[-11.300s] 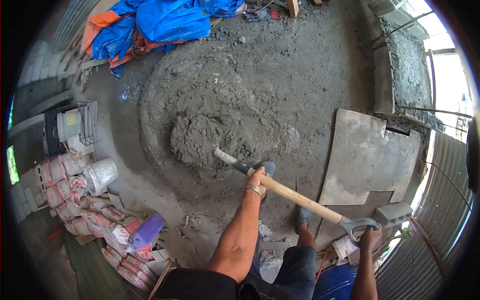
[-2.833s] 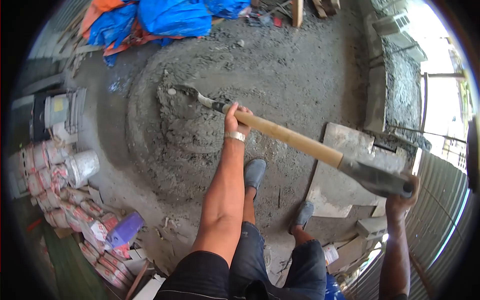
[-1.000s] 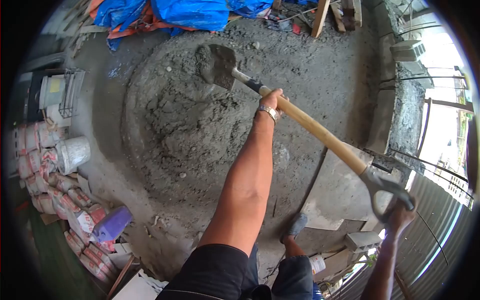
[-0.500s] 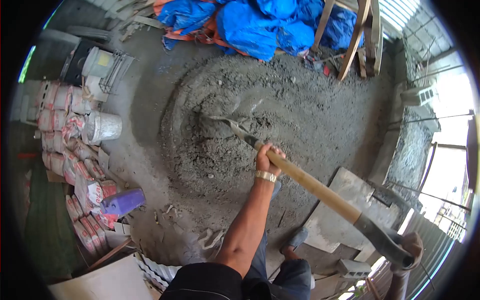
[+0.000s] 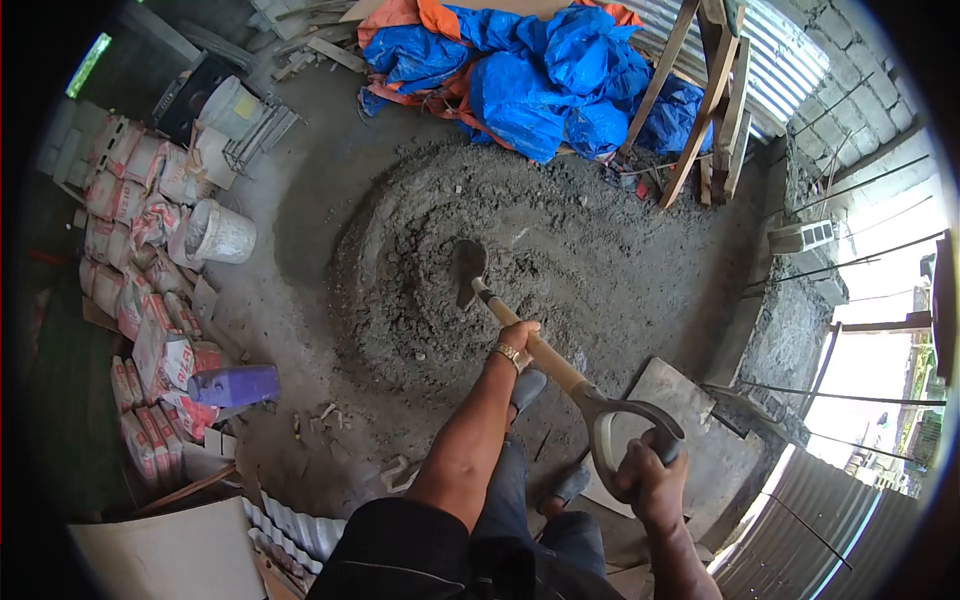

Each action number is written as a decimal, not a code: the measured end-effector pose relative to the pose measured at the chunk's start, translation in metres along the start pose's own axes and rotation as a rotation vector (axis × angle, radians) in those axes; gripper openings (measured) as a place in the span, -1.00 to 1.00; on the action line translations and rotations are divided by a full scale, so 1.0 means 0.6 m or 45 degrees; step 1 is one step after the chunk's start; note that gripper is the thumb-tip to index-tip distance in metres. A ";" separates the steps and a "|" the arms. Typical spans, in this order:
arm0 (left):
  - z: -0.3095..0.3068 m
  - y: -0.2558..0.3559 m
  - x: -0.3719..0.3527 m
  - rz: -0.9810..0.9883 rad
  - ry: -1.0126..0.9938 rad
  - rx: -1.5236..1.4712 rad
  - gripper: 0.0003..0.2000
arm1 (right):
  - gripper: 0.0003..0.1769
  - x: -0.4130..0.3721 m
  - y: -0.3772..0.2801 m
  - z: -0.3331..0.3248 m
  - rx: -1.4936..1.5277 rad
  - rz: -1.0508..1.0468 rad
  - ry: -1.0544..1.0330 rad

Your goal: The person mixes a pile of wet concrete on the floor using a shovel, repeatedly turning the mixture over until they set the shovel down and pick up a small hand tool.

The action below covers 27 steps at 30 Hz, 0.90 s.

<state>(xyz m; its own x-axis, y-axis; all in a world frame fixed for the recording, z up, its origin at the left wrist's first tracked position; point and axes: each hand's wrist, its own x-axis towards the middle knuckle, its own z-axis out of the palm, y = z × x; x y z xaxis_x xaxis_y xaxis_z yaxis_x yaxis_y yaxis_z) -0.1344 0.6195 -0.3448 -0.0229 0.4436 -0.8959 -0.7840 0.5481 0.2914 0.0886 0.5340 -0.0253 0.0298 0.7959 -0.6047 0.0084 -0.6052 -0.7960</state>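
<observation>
A shovel (image 5: pixel 556 364) with a wooden shaft reaches from the lower right into a heap of wet grey concrete mix (image 5: pixel 410 300). Its metal blade is turned on edge in the middle of the heap. My left hand (image 5: pixel 519 338), with a gold watch at the wrist, is wrapped round the shaft near the blade. My right hand (image 5: pixel 648 476) grips the D-shaped handle at the other end. Both my feet stand below the heap, near the shaft.
Cement bags (image 5: pixel 150 345), a whitish bucket (image 5: pixel 220 232) and a purple container (image 5: pixel 235 386) line the left. Blue tarps (image 5: pixel 560 75) and wooden posts (image 5: pixel 690 110) stand beyond the heap. A flat board (image 5: pixel 700 450) lies at the right, near a block wall.
The shovel has turned steeper, its blade now on edge and slightly right of where it lay. My right hand has come left and up with the handle. The camera view has shifted.
</observation>
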 end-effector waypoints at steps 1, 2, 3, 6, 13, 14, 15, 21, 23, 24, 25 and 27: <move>0.003 -0.006 0.006 0.039 0.080 0.057 -0.80 | -0.89 -0.004 -0.006 -0.013 0.010 -0.022 -0.023; 0.002 -0.033 0.012 0.035 0.079 -0.007 -0.82 | -0.88 -0.015 -0.008 -0.027 0.014 -0.034 -0.040; 0.019 -0.046 -0.025 0.037 -0.028 -0.085 -0.82 | -0.88 -0.045 -0.030 -0.040 0.075 -0.024 -0.040; 0.064 -0.092 -0.198 -0.068 -0.303 -0.188 -0.82 | -0.72 -0.158 -0.042 -0.143 -0.024 -0.165 -0.087; 0.010 -0.129 -0.072 -0.046 -0.275 -0.223 -0.83 | -0.84 -0.133 -0.030 -0.010 -0.241 -0.050 0.245; 0.021 -0.109 -0.060 -0.051 -0.290 -0.212 -0.83 | -0.84 -0.113 -0.032 -0.015 -0.142 -0.092 0.207; 0.030 -0.100 -0.053 -0.058 -0.278 -0.199 -0.84 | -0.84 -0.098 -0.036 -0.030 -0.042 -0.118 0.184; 0.074 -0.100 -0.185 -0.247 -0.379 -0.377 -0.91 | -0.86 -0.174 -0.142 -0.087 -0.561 -0.261 -0.027; 0.094 -0.067 -0.298 -0.315 -0.461 -0.340 -0.89 | -0.63 -0.205 -0.176 -0.119 -0.737 -0.387 -0.183; 0.111 -0.052 -0.350 -0.272 -0.393 -0.354 -0.85 | -0.64 -0.212 -0.181 -0.123 -0.653 -0.360 -0.084; 0.114 -0.036 -0.382 -0.293 -0.441 -0.272 -0.84 | -0.65 -0.221 -0.186 -0.127 -0.574 -0.334 0.014; 0.100 -0.030 -0.399 -0.250 -0.361 -0.200 -0.79 | -0.66 -0.234 -0.193 -0.130 -0.407 -0.292 0.213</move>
<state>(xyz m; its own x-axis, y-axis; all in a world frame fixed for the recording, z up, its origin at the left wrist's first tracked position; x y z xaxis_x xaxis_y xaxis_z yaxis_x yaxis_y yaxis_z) -0.0775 0.5460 -0.1156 0.2926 0.5319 -0.7947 -0.8425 0.5365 0.0488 0.1613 0.4909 0.1539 0.1529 0.9126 -0.3793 0.3425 -0.4089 -0.8458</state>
